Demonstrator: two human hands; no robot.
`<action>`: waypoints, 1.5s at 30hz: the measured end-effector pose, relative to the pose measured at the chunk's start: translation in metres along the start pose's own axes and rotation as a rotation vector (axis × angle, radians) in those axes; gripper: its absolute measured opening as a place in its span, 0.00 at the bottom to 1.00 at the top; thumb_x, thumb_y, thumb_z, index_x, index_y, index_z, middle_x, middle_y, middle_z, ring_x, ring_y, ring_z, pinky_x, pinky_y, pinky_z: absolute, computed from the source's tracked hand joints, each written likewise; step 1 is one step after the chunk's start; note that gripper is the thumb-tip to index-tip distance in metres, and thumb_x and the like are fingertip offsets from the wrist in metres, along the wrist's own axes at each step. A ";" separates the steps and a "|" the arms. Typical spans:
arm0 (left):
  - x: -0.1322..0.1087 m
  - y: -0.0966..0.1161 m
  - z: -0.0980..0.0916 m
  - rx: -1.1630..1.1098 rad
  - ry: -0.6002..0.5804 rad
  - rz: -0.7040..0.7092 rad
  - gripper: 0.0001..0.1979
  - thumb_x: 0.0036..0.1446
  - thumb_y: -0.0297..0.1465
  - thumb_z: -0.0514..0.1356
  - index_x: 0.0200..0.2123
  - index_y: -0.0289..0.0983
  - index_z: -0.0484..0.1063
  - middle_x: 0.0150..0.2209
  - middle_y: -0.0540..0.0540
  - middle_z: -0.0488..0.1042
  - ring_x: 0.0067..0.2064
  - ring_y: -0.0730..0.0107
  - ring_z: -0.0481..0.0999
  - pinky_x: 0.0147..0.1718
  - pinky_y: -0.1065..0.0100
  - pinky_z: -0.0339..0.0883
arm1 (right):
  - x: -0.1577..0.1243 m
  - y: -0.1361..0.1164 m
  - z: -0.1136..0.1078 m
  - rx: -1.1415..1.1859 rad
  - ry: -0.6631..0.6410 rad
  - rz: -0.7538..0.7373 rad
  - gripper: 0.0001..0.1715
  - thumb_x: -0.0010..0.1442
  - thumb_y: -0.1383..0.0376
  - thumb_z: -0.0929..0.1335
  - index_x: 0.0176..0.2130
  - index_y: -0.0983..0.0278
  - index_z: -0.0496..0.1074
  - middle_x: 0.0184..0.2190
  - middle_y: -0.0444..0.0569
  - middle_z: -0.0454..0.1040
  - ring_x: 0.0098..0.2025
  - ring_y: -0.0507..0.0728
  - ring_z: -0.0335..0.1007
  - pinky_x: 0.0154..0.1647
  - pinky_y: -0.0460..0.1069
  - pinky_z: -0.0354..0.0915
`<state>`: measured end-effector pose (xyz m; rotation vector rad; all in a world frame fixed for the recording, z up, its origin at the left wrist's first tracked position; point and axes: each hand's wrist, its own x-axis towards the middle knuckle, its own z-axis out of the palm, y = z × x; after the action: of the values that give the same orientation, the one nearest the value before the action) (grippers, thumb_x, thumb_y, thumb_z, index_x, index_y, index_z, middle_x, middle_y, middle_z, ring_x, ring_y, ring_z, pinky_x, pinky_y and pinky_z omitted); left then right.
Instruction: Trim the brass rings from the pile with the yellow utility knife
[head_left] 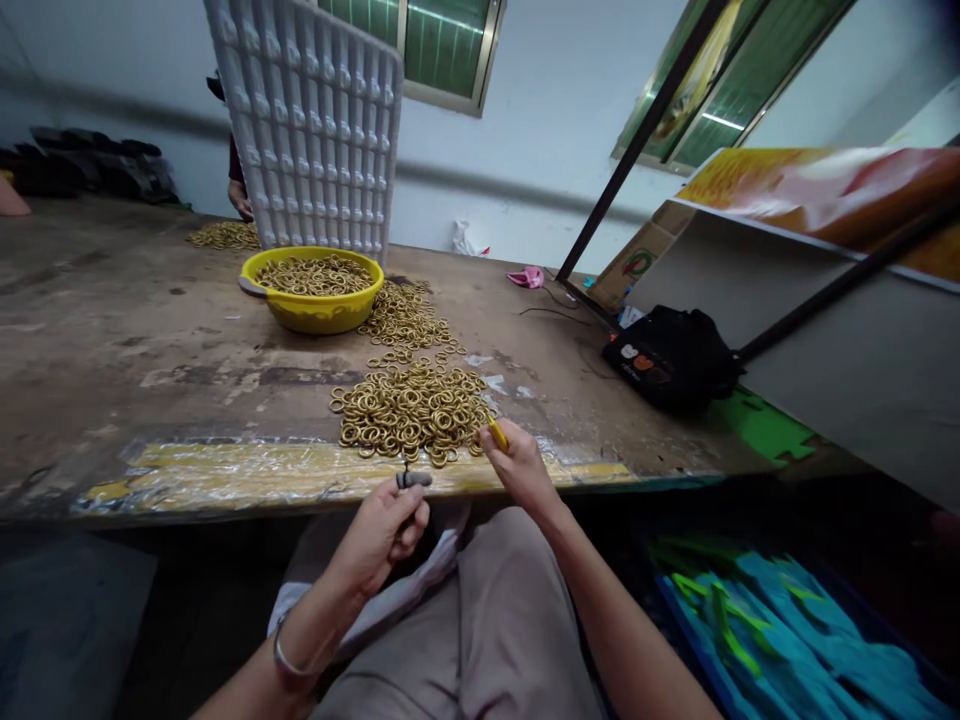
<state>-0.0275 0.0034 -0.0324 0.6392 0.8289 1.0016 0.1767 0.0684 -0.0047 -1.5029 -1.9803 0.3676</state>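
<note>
A loose pile of gold-coloured rings (412, 410) lies near the table's front edge. My right hand (523, 470) is at the right side of this pile, closed round a slim yellow tool (498, 434) whose kind I cannot make out; its pointed end sticks out past the fingers. Just below the table edge, my left hand (386, 535) is closed, with a grey cover (414, 480) over one fingertip. Whatever sits inside its curled fingers is hidden. Behind the pile stands a yellow basin (319, 312) filled with more rings, and others are spilled at its right.
A tall grey ribbed plastic panel (315, 130) stands behind the basin, partly hiding another person's hand (240, 200). A black bag (671, 358) lies at the right near a slanted dark post (637, 140). Turquoise pieces (817, 630) fill a bin at lower right.
</note>
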 end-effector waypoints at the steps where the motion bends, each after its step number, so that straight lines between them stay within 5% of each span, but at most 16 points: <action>1: 0.001 0.007 0.003 0.025 0.002 0.046 0.19 0.51 0.42 0.67 0.37 0.36 0.64 0.22 0.56 0.69 0.15 0.86 0.52 0.12 0.81 0.40 | -0.003 -0.006 -0.005 0.149 -0.012 -0.011 0.16 0.67 0.61 0.61 0.27 0.63 0.63 0.24 0.42 0.61 0.27 0.51 0.58 0.30 0.46 0.55; 4: -0.002 0.024 0.013 0.069 -0.046 0.115 0.20 0.53 0.44 0.65 0.41 0.36 0.64 0.23 0.54 0.71 0.15 0.86 0.53 0.12 0.81 0.42 | -0.016 -0.029 -0.017 0.413 -0.160 -0.080 0.17 0.66 0.58 0.62 0.29 0.63 0.65 0.23 0.41 0.59 0.27 0.51 0.56 0.30 0.46 0.55; 7: -0.010 0.030 0.017 0.091 -0.127 0.085 0.19 0.55 0.44 0.64 0.34 0.35 0.64 0.23 0.52 0.72 0.15 0.86 0.54 0.13 0.80 0.43 | -0.029 -0.048 -0.025 0.467 -0.262 -0.153 0.16 0.67 0.58 0.62 0.30 0.63 0.66 0.26 0.42 0.61 0.29 0.51 0.57 0.32 0.46 0.55; 18: -0.041 0.018 0.014 0.038 -0.236 -0.073 0.19 0.50 0.41 0.69 0.35 0.32 0.70 0.25 0.48 0.73 0.17 0.85 0.57 0.14 0.79 0.43 | -0.053 -0.070 -0.025 0.514 -0.322 -0.200 0.18 0.68 0.56 0.61 0.29 0.63 0.64 0.26 0.43 0.63 0.30 0.52 0.59 0.33 0.47 0.58; 25: -0.047 0.013 0.013 0.024 -0.122 0.017 0.17 0.46 0.39 0.71 0.29 0.33 0.70 0.21 0.54 0.65 0.18 0.84 0.55 0.15 0.79 0.45 | -0.084 -0.079 -0.018 0.157 -0.151 -0.126 0.06 0.63 0.70 0.62 0.36 0.63 0.68 0.32 0.46 0.70 0.33 0.53 0.65 0.35 0.47 0.58; 28: -0.047 0.010 0.012 0.099 -0.072 0.106 0.16 0.49 0.39 0.69 0.26 0.34 0.68 0.17 0.57 0.60 0.18 0.83 0.52 0.16 0.78 0.45 | -0.092 -0.080 -0.015 -0.060 -0.207 -0.108 0.14 0.56 0.77 0.63 0.39 0.63 0.69 0.35 0.47 0.73 0.34 0.54 0.68 0.35 0.47 0.56; 42: -0.047 0.016 0.007 0.459 0.036 0.260 0.11 0.53 0.34 0.64 0.25 0.35 0.69 0.19 0.55 0.60 0.20 0.79 0.54 0.18 0.75 0.47 | -0.084 -0.068 0.000 -0.292 -0.288 -0.127 0.14 0.56 0.78 0.62 0.39 0.63 0.68 0.35 0.49 0.75 0.34 0.55 0.70 0.32 0.47 0.56; 45: -0.052 0.018 0.006 0.479 0.033 0.257 0.11 0.52 0.33 0.64 0.24 0.35 0.68 0.20 0.54 0.62 0.21 0.78 0.56 0.19 0.75 0.49 | -0.069 -0.047 -0.001 -0.365 -0.233 0.054 0.11 0.57 0.77 0.61 0.36 0.64 0.68 0.28 0.49 0.73 0.29 0.54 0.67 0.29 0.47 0.55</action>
<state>-0.0460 -0.0372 0.0007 1.1634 1.0452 1.0518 0.1524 -0.0108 0.0009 -1.8094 -2.2870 0.2177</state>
